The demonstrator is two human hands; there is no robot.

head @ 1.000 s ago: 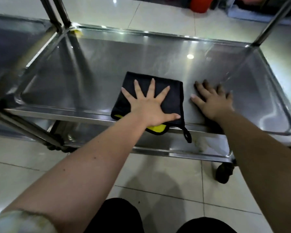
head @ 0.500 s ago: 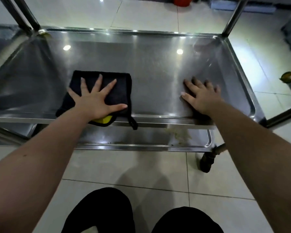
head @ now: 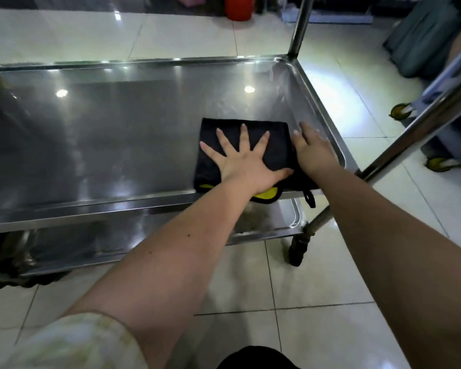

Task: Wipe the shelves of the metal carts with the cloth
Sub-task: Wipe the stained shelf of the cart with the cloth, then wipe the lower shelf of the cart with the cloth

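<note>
Currently mid-wipe on shelf point(head: 117, 134): left hand point(head: 246, 166) splayed flat, pressing cloth point(head: 278, 147), nothing gripped; right hand point(head: 314, 153) flat alongside, empty. Next, probably: firm sweep leftward of palm.

Cloth point(head: 277, 150) is showing black on top, with bright yellow peeking out at its near edge; its hanging loop point(head: 310, 198) is black too. Top shelf point(head: 117, 134) is reading plain silver-grey steel, carrying white light spots and dark streaky reflections. Lower shelf point(head: 274, 222) is looking the same silver-grey. Caster point(head: 298, 249) is showing black. Floor tiles point(head: 317, 288) are showing glossy off-white, with thin dark grout lines forming a grid. Sleeve point(head: 72, 342) is showing pale cream with a faint green blotchy print. Bucket point(head: 238, 8) at the back is showing red. Wheels point(head: 399, 111) at right are showing yellow-green. Bag point(head: 421, 35) is reading dull grey-green.
</note>
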